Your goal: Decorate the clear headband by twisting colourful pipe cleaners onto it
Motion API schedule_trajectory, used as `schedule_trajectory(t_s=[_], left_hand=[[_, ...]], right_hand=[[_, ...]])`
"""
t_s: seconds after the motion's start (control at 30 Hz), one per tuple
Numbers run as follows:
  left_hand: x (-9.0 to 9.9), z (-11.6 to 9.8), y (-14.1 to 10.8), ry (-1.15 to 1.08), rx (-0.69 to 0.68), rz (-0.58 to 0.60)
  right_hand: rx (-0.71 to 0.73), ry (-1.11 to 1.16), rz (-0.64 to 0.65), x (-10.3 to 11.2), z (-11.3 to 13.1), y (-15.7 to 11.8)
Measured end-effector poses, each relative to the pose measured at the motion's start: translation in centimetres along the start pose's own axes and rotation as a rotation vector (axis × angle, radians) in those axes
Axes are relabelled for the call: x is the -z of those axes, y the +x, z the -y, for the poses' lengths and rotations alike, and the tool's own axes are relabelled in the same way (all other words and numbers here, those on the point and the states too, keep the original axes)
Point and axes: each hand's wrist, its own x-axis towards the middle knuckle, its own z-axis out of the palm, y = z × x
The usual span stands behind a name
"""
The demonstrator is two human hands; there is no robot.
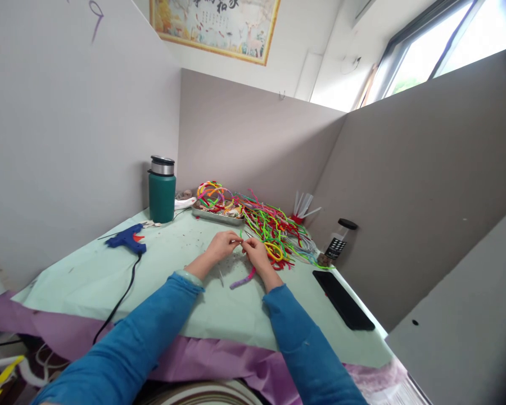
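My left hand [223,246] and my right hand [256,251] meet above the middle of the table, thumbs and fingertips pinched together. A short bit of green pipe cleaner [241,233] pokes up between the fingertips; the rest of it is hidden by the fingers. Below my right hand, a purple pipe cleaner piece [239,283] with a pink end lies on the cloth, its upper end covered by that hand. A thin metal tool [221,277] rests under my left wrist. Just beyond my right hand spreads a heap of coloured pipe cleaners [263,216].
On the left are a blue glue gun [126,239] with a black cord and a green bottle [162,197]. At the back stands a metal tray [219,217] of twisted pieces. A clear jar [337,243] and a black phone-like slab [343,300] lie rightward. Grey partitions [257,124] enclose the table.
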Motion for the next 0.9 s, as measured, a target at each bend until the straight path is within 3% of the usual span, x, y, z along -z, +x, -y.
schedule_trajectory(t_s=[0.33,0.63,0.9], left_hand=[[0.29,-0.61,-0.11,0.04,0.07,0.044],[0.0,-0.09,-0.03,0.092,0.034,0.034],[0.24,-0.47,-0.02,0.023,0.188,0.138]], right_hand=[[0.045,-0.02,0.013,-0.11,-0.44,-0.02],[0.086,-0.069,0.002,-0.14,-0.06,-0.17],[0.102,-0.099,0.004,-0.27,-0.17,-0.19]])
